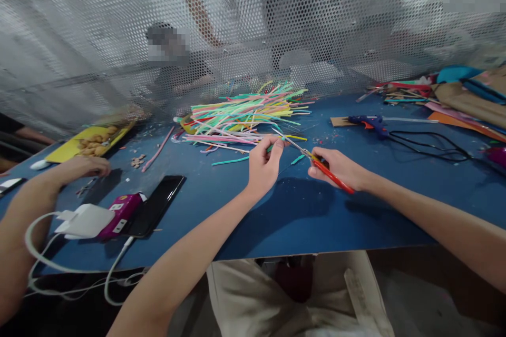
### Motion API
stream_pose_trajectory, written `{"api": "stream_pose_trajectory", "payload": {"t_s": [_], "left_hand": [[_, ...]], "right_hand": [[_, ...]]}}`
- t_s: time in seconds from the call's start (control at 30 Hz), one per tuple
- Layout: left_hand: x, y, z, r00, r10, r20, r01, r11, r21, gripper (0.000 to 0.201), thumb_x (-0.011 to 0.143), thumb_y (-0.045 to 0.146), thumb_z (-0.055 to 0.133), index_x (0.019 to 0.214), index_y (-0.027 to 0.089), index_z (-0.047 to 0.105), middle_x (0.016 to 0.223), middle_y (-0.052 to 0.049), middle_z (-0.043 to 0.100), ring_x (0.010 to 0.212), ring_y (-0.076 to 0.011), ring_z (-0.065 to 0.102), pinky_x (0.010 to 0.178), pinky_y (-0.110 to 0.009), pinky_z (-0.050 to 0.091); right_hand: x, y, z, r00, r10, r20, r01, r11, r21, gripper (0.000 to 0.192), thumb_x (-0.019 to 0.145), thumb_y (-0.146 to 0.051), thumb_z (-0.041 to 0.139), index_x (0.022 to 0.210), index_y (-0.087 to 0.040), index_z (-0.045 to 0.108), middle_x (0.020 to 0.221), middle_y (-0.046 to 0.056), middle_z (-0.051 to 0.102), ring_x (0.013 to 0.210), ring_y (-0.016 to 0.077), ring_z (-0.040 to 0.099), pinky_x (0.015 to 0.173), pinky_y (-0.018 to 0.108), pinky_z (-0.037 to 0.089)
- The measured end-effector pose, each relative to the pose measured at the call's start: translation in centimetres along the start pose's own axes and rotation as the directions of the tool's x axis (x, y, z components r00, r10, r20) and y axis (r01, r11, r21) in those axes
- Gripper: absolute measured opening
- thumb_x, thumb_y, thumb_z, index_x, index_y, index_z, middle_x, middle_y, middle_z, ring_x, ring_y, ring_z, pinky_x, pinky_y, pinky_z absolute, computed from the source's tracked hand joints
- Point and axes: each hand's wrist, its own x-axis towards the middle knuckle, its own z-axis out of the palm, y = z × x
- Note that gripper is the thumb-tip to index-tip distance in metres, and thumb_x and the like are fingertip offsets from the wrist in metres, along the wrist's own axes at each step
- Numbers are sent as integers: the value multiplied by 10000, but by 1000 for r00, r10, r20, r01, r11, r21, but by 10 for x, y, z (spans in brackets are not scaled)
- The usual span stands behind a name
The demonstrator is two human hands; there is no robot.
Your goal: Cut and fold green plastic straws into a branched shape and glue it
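My left hand (264,166) is closed in a pinch, with a bit of teal pipe cleaner (283,138) showing at its fingertips. In my right hand (336,166) is a pair of scissors (328,172) with red handles, its long metal blades reaching left to the fingertips of my left hand. Between the hands, a short teal piece (298,159) lies on the blue table (276,231). Just beyond them spreads a large pile of pastel pipe cleaners (245,113). One teal pipe cleaner (231,161) lies apart, left of my left hand.
A glue gun (369,124) with a black cord lies at right, near craft scraps (466,95). At left are a phone (160,205), a purple power strip (120,216), a white charger (87,221) and another person's hand (85,167). A perforated metal screen (245,21) stands behind.
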Motion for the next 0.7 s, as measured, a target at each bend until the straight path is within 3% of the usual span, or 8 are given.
{"api": "stream_pose_trajectory", "payload": {"t_s": [0.27, 0.7], "left_hand": [[-1, 3, 0, 1000, 18, -2, -18, 1000, -7, 416, 979, 572, 545, 860, 193, 667, 743, -11, 568, 662, -130, 460, 599, -262, 364], [-6, 8, 3, 999, 0, 41, 0, 1000, 1, 405, 982, 558, 546, 846, 192, 655, 729, -5, 581, 657, -126, 475, 583, -260, 352]], "right_hand": [[1, 2, 1, 999, 7, 51, -1, 994, -111, 380, 885, -577, 581, 924, -232, 429, 797, -4, 540, 672, 162, 447, 653, 301, 358], [-2, 2, 8, 997, -50, 56, 53, 998, -44, 389, 907, -566, 588, 881, -246, 368, 759, -31, 500, 623, 144, 410, 619, 297, 348]]}}
